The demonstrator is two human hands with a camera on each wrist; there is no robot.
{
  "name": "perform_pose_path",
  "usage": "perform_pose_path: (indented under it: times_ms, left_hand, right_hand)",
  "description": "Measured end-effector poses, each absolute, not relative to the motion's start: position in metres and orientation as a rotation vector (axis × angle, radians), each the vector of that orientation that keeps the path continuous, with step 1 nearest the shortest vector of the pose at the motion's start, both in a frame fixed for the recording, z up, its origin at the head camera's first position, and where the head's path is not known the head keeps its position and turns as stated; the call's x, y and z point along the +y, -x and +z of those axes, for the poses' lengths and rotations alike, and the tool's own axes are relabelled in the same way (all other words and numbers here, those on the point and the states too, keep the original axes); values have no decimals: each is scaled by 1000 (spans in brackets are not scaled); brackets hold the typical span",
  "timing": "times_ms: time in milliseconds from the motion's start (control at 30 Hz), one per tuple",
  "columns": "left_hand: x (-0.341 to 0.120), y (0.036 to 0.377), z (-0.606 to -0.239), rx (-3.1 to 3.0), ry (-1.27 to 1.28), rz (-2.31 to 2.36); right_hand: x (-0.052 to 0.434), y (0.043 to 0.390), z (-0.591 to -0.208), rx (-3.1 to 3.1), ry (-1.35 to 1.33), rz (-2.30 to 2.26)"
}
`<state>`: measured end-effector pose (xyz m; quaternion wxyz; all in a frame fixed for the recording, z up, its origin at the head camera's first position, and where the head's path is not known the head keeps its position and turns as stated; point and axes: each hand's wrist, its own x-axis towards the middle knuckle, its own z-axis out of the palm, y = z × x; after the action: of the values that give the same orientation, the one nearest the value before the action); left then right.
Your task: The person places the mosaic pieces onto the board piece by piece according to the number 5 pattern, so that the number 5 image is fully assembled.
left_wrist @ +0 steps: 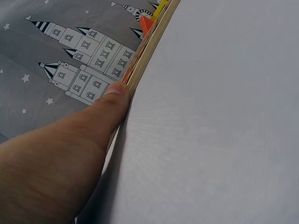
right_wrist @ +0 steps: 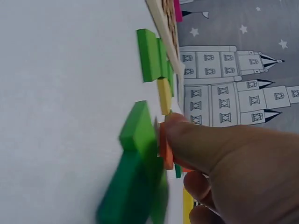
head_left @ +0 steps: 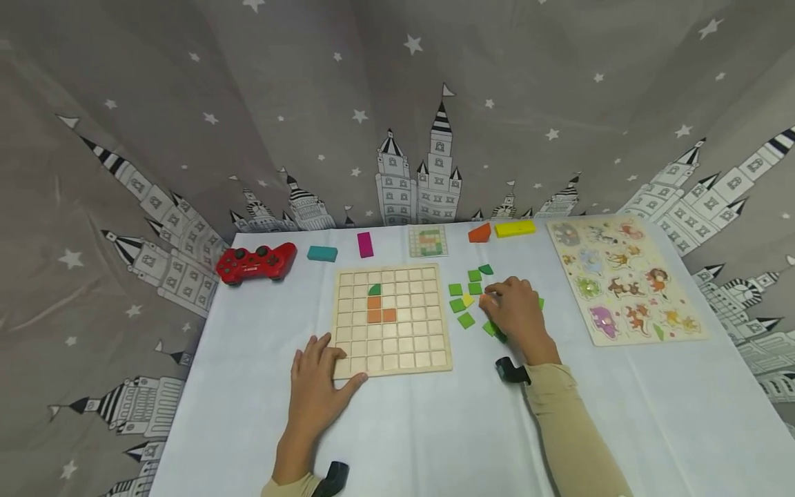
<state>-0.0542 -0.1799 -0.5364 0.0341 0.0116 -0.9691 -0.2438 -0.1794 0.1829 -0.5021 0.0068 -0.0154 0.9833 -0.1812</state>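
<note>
A wooden grid board (head_left: pixel 410 338) lies flat, with three orange square tiles (head_left: pixel 374 316) and a green quarter-round tile (head_left: pixel 375 289) in its cells. My left hand (head_left: pixel 315 386) rests on the board's near left corner, fingers spread; its thumb (left_wrist: pixel 114 93) touches the board's edge in the left wrist view. To the right of the board, my right hand (head_left: pixel 518 314) reaches into loose tiles and pinches an orange tile (right_wrist: pixel 164 147) with the thumb against it. Light green square tiles (head_left: pixel 466 319), a yellow tile (head_left: pixel 468 299) and dark green pieces (right_wrist: pixel 124 191) surround the fingers.
Behind the board is a small pattern card (head_left: pixel 428 241). Magenta (head_left: pixel 365 244), teal (head_left: pixel 322 253), orange (head_left: pixel 479 233) and yellow (head_left: pixel 515 228) blocks line the back. A red game controller (head_left: pixel 256 263) is at left, an animal puzzle board (head_left: pixel 627 279) at right.
</note>
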Motion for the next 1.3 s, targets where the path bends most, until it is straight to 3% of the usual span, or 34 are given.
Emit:
perform_pose_path:
  times_ms: [467, 933, 1300]
  left_hand:
    - [-179, 52, -535, -2964, -9, -771]
    - [-177, 53, -538, -2968, -19, -757]
    - [-178, 52, -537, -2973, -19, -733]
  right_hand:
    - [182, 178, -506, 3055, 125, -502]
    - [83, 173, -503, 3012, 670, -669]
    - [54, 170, -507, 2976, 620, -632]
